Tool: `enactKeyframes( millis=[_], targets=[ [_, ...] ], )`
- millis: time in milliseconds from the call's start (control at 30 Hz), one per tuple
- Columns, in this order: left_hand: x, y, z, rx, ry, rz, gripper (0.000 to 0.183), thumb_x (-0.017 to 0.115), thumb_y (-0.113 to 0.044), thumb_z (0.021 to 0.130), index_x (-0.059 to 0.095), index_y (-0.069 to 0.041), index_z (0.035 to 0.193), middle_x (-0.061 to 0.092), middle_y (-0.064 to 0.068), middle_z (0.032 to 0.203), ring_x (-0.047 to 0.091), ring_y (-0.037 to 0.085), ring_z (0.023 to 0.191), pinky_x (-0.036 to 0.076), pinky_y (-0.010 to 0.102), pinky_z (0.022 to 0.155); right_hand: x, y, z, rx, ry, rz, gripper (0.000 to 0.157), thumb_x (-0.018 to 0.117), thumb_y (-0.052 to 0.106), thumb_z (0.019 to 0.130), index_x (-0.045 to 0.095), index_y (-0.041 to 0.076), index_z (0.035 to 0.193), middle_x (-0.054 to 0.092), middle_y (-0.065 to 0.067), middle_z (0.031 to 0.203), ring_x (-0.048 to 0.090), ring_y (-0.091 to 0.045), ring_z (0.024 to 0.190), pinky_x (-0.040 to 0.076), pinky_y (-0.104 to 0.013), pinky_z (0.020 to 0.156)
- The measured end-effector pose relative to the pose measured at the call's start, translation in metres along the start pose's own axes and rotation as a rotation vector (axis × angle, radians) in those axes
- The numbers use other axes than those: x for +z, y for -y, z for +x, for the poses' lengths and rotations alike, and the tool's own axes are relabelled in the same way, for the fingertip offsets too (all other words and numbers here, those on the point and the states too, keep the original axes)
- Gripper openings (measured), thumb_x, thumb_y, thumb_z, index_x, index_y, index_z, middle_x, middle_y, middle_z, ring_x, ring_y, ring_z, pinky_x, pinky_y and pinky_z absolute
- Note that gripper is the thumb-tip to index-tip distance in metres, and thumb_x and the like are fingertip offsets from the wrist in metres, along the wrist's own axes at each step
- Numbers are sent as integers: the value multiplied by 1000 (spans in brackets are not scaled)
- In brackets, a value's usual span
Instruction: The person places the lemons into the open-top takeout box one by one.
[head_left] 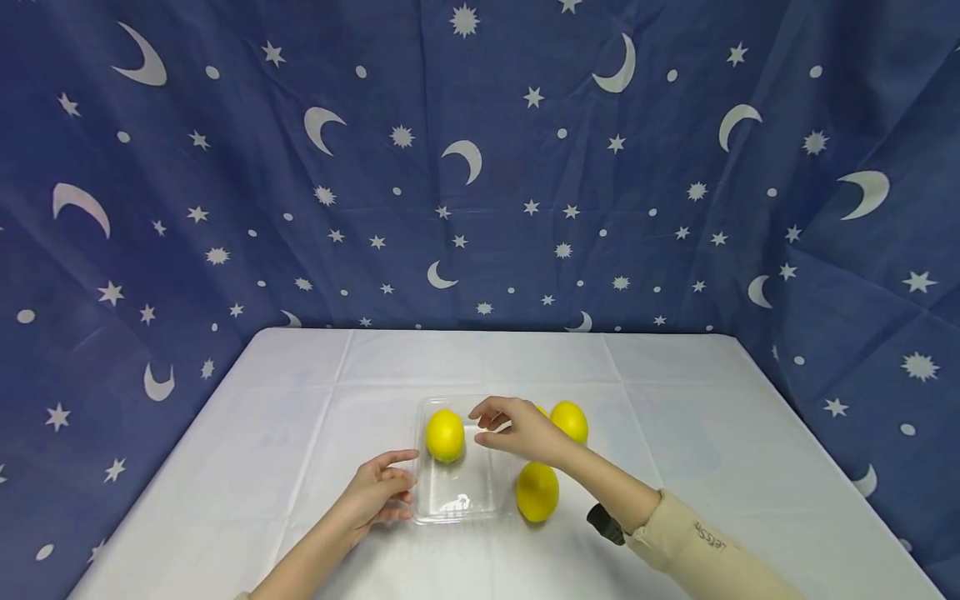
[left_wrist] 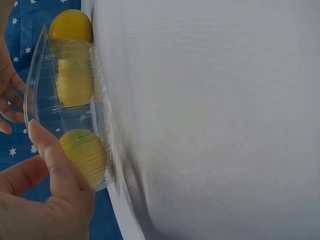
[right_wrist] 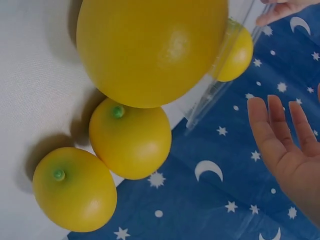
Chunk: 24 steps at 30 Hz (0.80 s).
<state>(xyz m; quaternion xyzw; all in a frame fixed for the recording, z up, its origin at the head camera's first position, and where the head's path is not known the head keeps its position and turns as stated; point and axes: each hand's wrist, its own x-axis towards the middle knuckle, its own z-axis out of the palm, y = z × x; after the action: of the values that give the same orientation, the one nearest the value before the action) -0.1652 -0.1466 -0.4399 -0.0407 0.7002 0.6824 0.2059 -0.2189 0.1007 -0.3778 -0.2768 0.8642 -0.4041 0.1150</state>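
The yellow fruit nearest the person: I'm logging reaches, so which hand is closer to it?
Right. The right hand hovers just beyond the yellow fruit, fingertips over the clear container; the left hand is farther off, at the container's left edge.

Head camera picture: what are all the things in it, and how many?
lemons: 4, yellow, one inside the box, three right of it (one mostly hidden by the right hand)
plastic box: 1, clear, on the tablecloth
tablecloth: 1, white, underneath
curtain: 1, blue with pale moons, stars and dots, behind
black object: 1, black, by the right wrist
right sleeve: 1, beige, bottom right
left hand: 1, bare, at the box's left edge
right hand: 1, bare, over the box
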Motion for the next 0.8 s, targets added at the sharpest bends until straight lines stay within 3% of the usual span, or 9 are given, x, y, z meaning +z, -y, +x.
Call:
enactKeyframes(
  millis=[100,367,800],
  targets=[
    [0,0,0,0,-8,2,54,55,-6,90,35,2,139,58,2,92,55,10,73,58,21,62,-2,1,-7,-9,4,-1,25,66,15,88,62,5,111,64,-9,102,59,-19,93,57,-26,83],
    [0,0,-2,-9,-2,0,53,54,-6,91,34,3,139,58,2,91,55,9,73,58,20,62,-6,-2,-34,43,3,-70,30,69,15,86,62,6,113,64,-8,110,57,-29,103,51,-48,94],
    [2,0,0,-14,-14,7,52,55,-6,91,35,2,139,57,2,91,55,10,73,59,21,62,-8,-27,-58,86,-17,-138,37,71,15,83,61,-3,113,64,-17,114,57,-36,104,51,-53,90]
  ],
)
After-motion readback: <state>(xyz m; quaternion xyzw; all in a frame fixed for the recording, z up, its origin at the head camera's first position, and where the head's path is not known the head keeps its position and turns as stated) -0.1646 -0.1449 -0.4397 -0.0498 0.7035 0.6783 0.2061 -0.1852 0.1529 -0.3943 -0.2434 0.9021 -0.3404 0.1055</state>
